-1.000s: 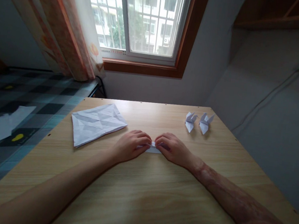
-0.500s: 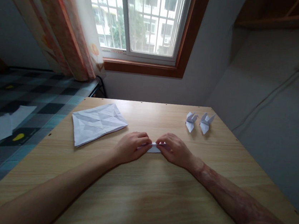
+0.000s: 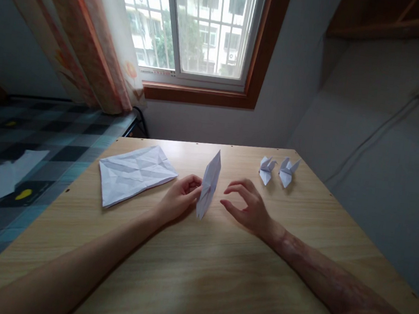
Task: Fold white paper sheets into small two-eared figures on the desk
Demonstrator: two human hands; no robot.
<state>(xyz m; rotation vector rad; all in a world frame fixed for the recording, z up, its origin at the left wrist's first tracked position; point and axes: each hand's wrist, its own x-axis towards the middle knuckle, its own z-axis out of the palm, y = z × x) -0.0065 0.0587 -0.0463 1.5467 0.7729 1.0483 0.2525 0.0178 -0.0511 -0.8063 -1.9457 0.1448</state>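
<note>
My left hand (image 3: 178,201) pinches a folded white paper piece (image 3: 209,184) and holds it upright on edge above the wooden table (image 3: 196,276). The piece is a long narrow diamond shape, tilted slightly right. My right hand (image 3: 247,206) hovers just to the right of it, fingers curled apart, holding nothing. A creased, unfolded white sheet (image 3: 134,172) lies flat to the left of my left hand.
Two small finished white origami figures (image 3: 267,169) (image 3: 288,171) stand at the far right of the table. A window and curtain are behind the table, a grey wall at the right. A chequered bed (image 3: 24,156) with white paper lies at the left.
Both hands were pressing the folded piece flat on the table. Now my left hand has lifted it upright, and my right hand has let go and opened.
</note>
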